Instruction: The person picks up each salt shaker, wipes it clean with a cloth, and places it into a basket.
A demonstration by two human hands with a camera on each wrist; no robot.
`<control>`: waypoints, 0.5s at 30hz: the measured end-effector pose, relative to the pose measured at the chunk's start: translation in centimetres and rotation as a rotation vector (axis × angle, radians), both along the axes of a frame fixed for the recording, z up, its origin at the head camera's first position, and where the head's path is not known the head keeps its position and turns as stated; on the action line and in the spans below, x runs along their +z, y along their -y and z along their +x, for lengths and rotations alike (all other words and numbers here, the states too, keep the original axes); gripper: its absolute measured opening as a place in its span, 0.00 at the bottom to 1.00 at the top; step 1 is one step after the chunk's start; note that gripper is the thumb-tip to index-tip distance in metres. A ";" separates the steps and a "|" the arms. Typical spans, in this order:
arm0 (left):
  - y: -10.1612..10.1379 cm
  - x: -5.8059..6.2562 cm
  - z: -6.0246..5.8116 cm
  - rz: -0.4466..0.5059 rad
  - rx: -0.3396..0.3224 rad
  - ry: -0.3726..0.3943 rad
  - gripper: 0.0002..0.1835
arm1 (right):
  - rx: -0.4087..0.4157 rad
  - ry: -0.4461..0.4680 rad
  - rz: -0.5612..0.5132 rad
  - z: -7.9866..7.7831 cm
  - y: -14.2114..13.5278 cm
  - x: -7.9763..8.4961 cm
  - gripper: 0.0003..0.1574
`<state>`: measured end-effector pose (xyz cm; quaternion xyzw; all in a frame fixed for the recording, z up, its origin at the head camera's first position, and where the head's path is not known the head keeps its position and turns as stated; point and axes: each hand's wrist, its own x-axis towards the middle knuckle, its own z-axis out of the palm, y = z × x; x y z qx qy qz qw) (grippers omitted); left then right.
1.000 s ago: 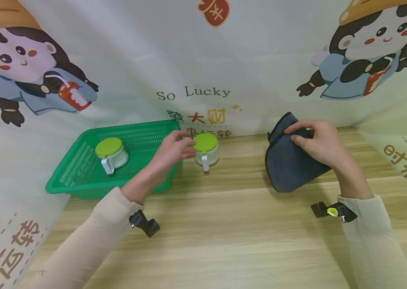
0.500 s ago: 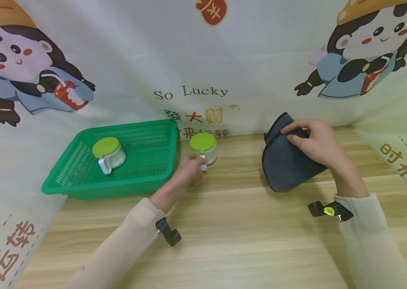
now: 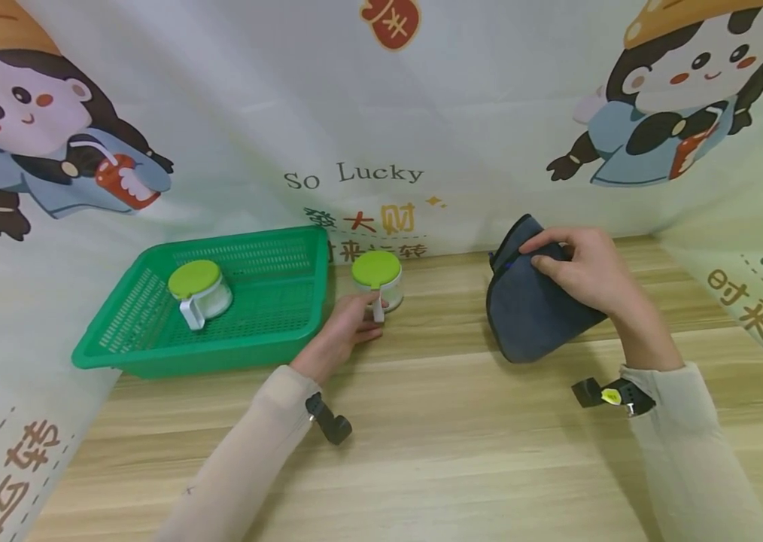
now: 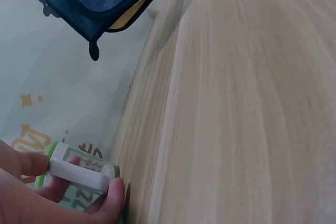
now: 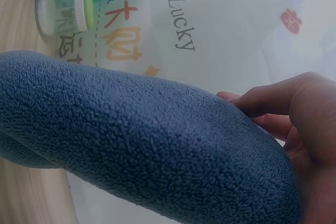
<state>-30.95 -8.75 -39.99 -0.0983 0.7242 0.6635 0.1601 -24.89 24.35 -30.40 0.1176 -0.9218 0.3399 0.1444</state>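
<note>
Since the earliest head frame, your left hand (image 3: pixel 346 324) had moved from above the basket's right rim to the jar beside it. Head view: that green-lidded jar (image 3: pixel 383 281) stood upright on the bench (image 3: pixel 456 452), just right of the green basket (image 3: pixel 199 361); your left fingers grasped its handle. A second green-lidded jar (image 3: pixel 202 290) sat inside the basket, left of its middle. Your right hand (image 3: pixel 588 267) pinched the dark blue cloth (image 3: pixel 537 312) by its upper part, well right of both jars.

Left wrist view: your fingers curled about the white handle (image 4: pixel 79 176). The cloth showed a yellow inner side (image 4: pixel 131 17) and a hanging loop (image 4: pixel 94 51).

Right wrist view: the cloth was folded over, its top gripped between your thumb and fingers; you could not tell whether its lower edge touched the bench.
</note>
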 end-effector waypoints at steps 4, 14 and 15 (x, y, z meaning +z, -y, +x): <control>0.0 -0.4 -0.3 0.048 -0.016 0.018 0.22 | 0.000 -0.001 -0.001 0.0 0.0 0.0 0.14; -0.1 -1.0 -0.7 0.152 0.036 0.007 0.17 | -0.009 0.009 -0.006 0.1 -0.1 0.0 0.14; -0.1 -1.0 -0.7 0.153 0.042 0.001 0.17 | -0.011 0.009 -0.006 0.1 -0.1 0.0 0.14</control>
